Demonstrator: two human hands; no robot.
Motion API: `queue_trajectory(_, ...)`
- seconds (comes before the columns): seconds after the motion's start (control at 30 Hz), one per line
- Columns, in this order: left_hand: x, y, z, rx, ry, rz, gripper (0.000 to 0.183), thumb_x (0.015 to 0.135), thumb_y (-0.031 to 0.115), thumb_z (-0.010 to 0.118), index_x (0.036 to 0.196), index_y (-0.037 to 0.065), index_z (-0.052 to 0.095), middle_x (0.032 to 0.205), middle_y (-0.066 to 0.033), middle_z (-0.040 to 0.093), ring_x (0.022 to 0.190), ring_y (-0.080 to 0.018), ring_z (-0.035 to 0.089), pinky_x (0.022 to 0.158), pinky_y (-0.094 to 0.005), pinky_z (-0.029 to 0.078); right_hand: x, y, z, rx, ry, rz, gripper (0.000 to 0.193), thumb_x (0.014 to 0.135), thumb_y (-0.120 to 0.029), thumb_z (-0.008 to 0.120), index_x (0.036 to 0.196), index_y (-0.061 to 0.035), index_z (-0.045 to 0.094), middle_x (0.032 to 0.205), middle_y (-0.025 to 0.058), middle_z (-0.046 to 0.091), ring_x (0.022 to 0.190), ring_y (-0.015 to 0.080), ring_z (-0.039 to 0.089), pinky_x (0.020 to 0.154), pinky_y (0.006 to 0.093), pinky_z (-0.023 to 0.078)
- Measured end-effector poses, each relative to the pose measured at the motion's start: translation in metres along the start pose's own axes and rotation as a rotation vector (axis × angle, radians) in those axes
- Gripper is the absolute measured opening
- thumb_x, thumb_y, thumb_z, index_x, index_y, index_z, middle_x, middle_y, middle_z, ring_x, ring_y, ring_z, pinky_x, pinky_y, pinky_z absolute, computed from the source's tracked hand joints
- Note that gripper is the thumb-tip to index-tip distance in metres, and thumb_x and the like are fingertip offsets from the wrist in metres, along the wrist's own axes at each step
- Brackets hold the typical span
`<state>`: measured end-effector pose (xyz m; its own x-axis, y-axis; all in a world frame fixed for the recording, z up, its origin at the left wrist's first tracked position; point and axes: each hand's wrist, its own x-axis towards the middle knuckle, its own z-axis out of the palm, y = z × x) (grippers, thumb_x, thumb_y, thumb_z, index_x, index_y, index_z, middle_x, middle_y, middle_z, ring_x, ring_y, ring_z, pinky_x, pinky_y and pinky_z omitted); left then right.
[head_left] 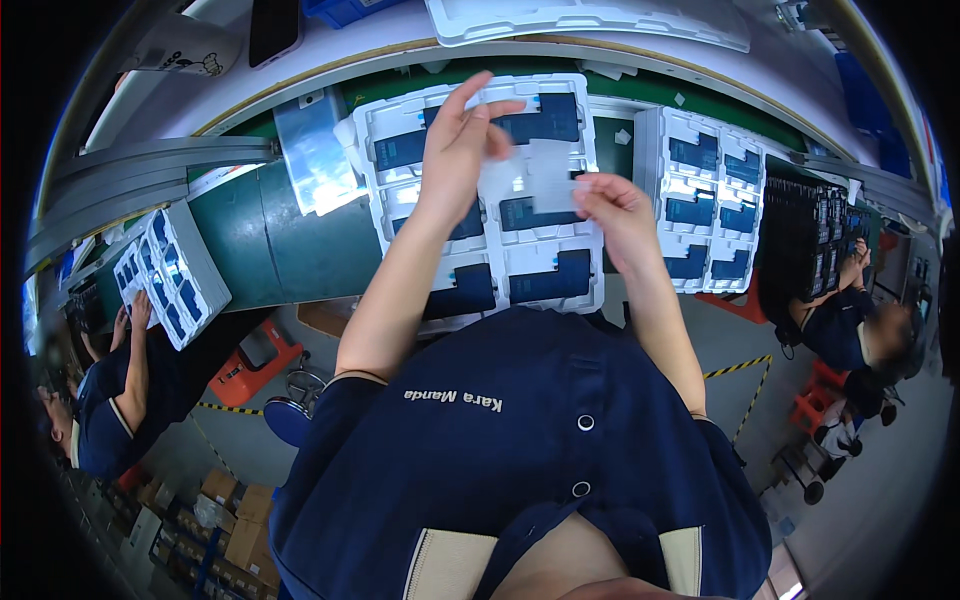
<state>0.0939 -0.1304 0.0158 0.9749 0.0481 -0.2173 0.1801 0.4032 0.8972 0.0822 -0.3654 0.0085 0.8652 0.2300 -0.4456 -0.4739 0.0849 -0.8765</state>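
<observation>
My right hand [617, 205] pinches the edge of a small translucent film sheet [550, 180], held over a white moulded tray [370, 130]. Raised over the tray's far half, my left hand [463, 145] has its fingers apart; one fingertip is smeared by motion near the film. In the tray's compartments lie several flat, dark blue, notched pieces that look like battery packs, such as the dark piece [550, 283] close to my body. The film and my hands hide parts of the middle ones.
To the right stands a stack of similar filled trays [650, 150]. A clear plastic sheet [315, 150] lies left on the green bench [230, 230]. A phone [275, 30] rests on the shelf above. Co-workers handle trays at the far left and black racks [825, 230] at the right.
</observation>
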Motion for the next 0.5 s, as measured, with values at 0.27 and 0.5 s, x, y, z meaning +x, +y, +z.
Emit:
queue_trajectory(0.27,0.003,-0.001,0.007,1.471,0.04,0.29,0.044,0.079,0.029,0.074,0.107,-0.003,0.063,0.126,-0.0223,0.044,0.079,-0.0363,0.065,0.075,-0.0418,0.052,0.042,-0.03,-0.042,0.166,0.095,-0.253,0.013,0.087,-0.002,0.065,0.1,-0.002,0.066,0.096,0.0055,0.067,0.088,0.0145,0.063,0.081,0.0304,0.05)
queue_trajectory(0.5,0.003,0.021,0.002,1.315,-0.188,0.17,0.028,0.085,0.025,0.066,0.098,0.001,0.064,0.098,-0.017,0.063,0.082,-0.0364,0.061,0.074,-0.0401,0.048,0.09,-0.053,-0.02,0.007,0.003,-0.353,0.026,0.084,0.002,0.066,0.11,-0.002,0.065,0.093,0.0052,0.067,0.084,0.0117,0.062,0.076,0.024,0.049)
